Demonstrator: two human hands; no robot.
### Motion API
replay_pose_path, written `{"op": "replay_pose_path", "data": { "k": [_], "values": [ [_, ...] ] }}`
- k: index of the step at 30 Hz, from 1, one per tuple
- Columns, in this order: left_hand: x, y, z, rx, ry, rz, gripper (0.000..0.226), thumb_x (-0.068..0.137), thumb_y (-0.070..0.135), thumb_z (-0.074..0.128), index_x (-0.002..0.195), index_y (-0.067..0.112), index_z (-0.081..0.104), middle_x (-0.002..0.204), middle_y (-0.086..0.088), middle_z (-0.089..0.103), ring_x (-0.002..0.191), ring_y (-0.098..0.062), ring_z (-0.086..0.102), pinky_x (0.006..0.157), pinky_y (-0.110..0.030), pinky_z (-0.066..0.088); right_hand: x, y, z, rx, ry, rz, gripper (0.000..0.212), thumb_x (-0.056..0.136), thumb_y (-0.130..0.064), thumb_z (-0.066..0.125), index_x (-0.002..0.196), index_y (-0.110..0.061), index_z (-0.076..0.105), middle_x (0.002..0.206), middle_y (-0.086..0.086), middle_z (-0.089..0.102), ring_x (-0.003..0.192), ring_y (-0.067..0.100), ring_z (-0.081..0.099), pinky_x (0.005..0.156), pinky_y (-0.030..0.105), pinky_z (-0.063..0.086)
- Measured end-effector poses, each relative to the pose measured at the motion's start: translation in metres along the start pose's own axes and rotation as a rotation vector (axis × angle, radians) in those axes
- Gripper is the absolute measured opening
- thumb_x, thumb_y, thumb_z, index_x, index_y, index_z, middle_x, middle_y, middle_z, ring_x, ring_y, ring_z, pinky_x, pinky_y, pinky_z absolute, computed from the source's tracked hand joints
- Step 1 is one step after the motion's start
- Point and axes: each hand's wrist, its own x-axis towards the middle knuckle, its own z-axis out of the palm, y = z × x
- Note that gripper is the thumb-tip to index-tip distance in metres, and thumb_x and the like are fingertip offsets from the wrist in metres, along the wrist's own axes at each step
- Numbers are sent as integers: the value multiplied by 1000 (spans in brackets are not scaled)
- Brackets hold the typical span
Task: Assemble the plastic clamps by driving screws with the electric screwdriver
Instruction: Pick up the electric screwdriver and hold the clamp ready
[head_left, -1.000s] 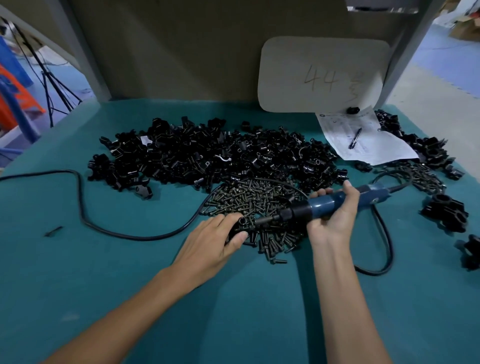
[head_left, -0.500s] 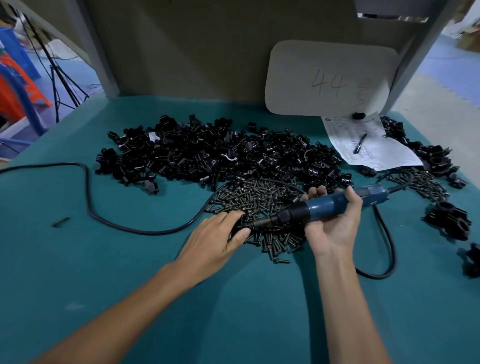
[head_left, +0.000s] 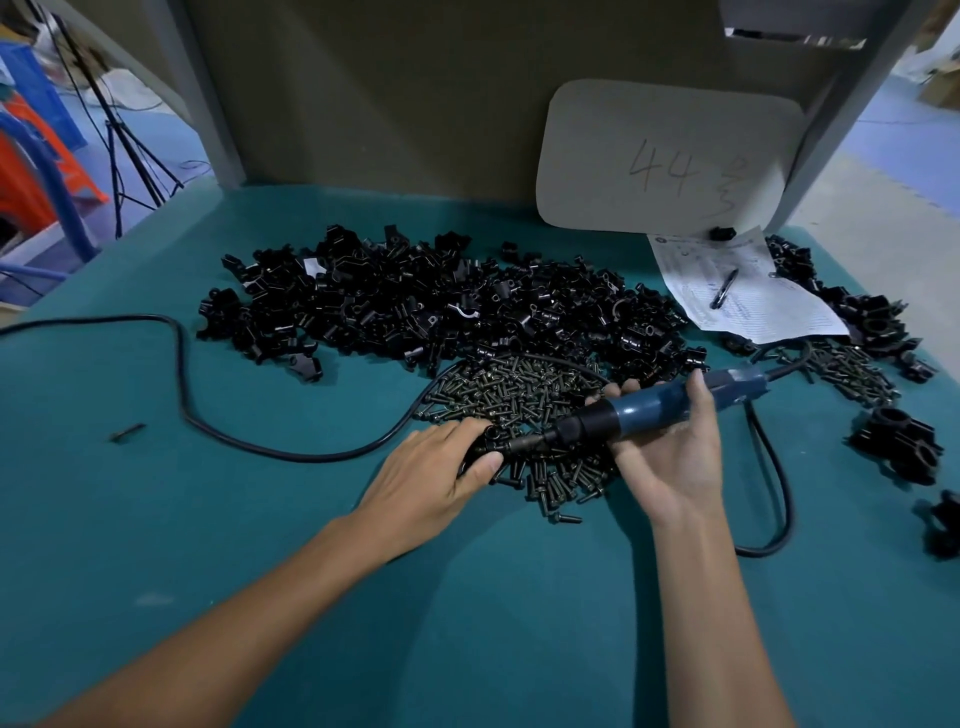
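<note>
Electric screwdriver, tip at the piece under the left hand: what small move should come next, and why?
Probably press in and run the electric screwdriver: the right hand grips it almost level, and its tip meets the black clamp that the left hand holds by the screw pile.

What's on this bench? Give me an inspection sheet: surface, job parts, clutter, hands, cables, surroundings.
Surface: teal mat.
Job's things: heap of black clamp parts; screw pile before it; bulkier clamps at right.
Clutter: paper sheet with pen; card marked 44; small dark stray piece at left.
Grippers: left hand holds a clamp part; right hand grips electric screwdriver, bit at it.
Cables: black cord loops across mat.
Surroundings: tripod beyond left edge.
</note>
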Motion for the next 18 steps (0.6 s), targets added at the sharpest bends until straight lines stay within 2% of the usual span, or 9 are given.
{"op": "replay_pose_path", "data": {
  "k": [2,5,9,14,18],
  "values": [
    [-1,0,0,-7,6,-5,53,101,69,16,130,33,42,101,17,50,89,-7,46,78,-29,32,0,0,0,-129,70,4,65,87,-55,69,133,-13,50,115,12,66,111,29,71,96,46,58],
    [-1,0,0,-6,10,-8,51,102,68,16,130,34,40,101,16,52,88,-8,46,76,-29,32,-1,0,0,-204,88,-7,66,86,-59,63,133,-15,50,126,15,62,119,30,66,94,42,60],
    [0,1,1,15,3,-5,54,101,70,12,130,34,40,101,15,53,88,-9,47,76,-29,31,-5,2,3,-88,67,-21,72,81,-59,72,132,-14,50,123,15,61,110,32,72,94,46,59],
    [0,1,1,14,5,-9,55,101,70,12,131,33,40,103,15,53,88,-8,46,77,-30,31,-6,3,6,-23,35,-40,49,92,-44,70,124,-16,47,111,13,53,96,32,72,98,49,56],
    [0,2,1,22,9,-7,55,101,69,13,132,32,40,103,14,54,87,-8,46,76,-30,31,-6,4,7,-48,34,-62,46,95,-45,66,127,-18,46,108,11,54,96,29,70,100,48,55]
  ]
}}
